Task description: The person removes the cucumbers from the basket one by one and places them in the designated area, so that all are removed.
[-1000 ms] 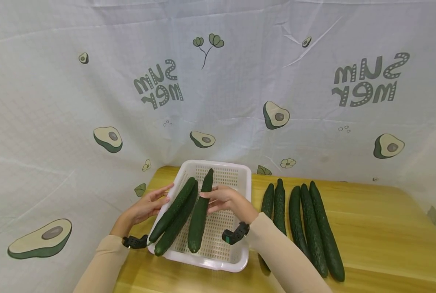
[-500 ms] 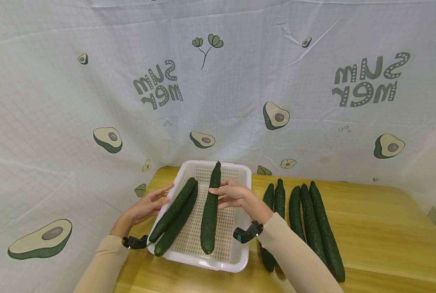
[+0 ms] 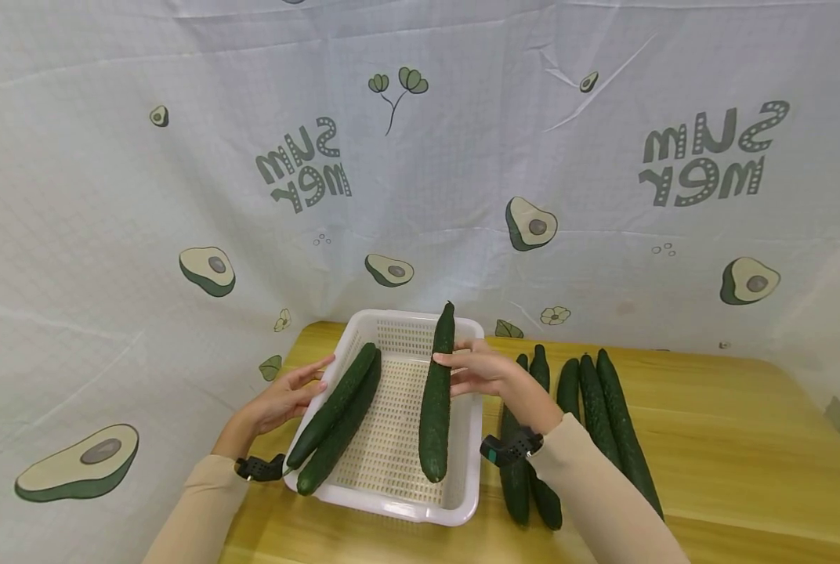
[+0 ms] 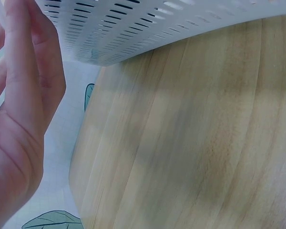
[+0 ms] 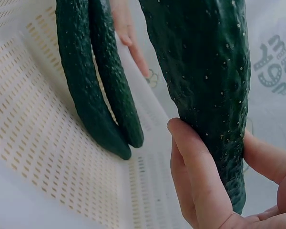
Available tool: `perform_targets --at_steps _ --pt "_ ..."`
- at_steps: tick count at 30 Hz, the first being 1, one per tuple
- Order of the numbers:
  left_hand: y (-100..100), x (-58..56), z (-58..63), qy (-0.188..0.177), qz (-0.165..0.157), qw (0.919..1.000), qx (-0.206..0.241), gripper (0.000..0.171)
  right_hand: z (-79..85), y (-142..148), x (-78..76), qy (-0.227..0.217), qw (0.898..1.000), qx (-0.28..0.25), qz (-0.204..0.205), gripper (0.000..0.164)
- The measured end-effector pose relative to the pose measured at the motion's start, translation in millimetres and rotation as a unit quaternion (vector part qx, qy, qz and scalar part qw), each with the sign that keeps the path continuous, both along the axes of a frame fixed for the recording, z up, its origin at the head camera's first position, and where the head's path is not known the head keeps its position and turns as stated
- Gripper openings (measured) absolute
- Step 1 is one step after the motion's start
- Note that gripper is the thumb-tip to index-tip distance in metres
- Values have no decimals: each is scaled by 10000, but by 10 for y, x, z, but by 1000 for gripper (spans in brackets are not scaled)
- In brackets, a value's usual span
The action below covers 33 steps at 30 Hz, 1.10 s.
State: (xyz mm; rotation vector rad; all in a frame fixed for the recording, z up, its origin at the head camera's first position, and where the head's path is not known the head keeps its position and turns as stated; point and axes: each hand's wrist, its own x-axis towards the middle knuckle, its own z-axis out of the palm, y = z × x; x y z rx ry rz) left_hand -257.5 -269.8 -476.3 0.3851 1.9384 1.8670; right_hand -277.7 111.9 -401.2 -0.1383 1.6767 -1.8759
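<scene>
My right hand (image 3: 478,368) grips a dark green cucumber (image 3: 436,415) between thumb and fingers, over the right side of a white plastic basket (image 3: 400,511). In the right wrist view this cucumber (image 5: 205,62) stands large in front, pinched near its narrower end. My left hand (image 3: 284,398) rests at the basket's left rim, its fingers fairly straight against the outside wall. Two more cucumbers, one (image 3: 335,403) beside the other (image 3: 349,427), lie slanted along the basket's left side, their near ends over the front left corner.
On the wooden table (image 3: 730,439), right of the basket, several cucumbers (image 3: 620,423) lie side by side, partly hidden by my right forearm. A pale curtain (image 3: 448,157) printed with avocados hangs behind the table.
My right hand has carried the cucumber to the right, from beside the two others to above the basket's right side. My left hand and the basket have stayed in place.
</scene>
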Motion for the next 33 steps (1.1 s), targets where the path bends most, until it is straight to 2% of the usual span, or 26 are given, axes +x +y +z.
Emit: perform_targets --at_steps 5,10,33 --pt "-2 2 -3 2 -5 10000 45 63 26 191 1 136 9998 124 -28 76" --pt "-4 -1 0 9 -14 10000 46 62 19 360 -11 258 9995 154 -69 78" --pt "-5 -23 -17 -9 -13 10000 64 62 -140 998 29 376 9973 628 -66 89"
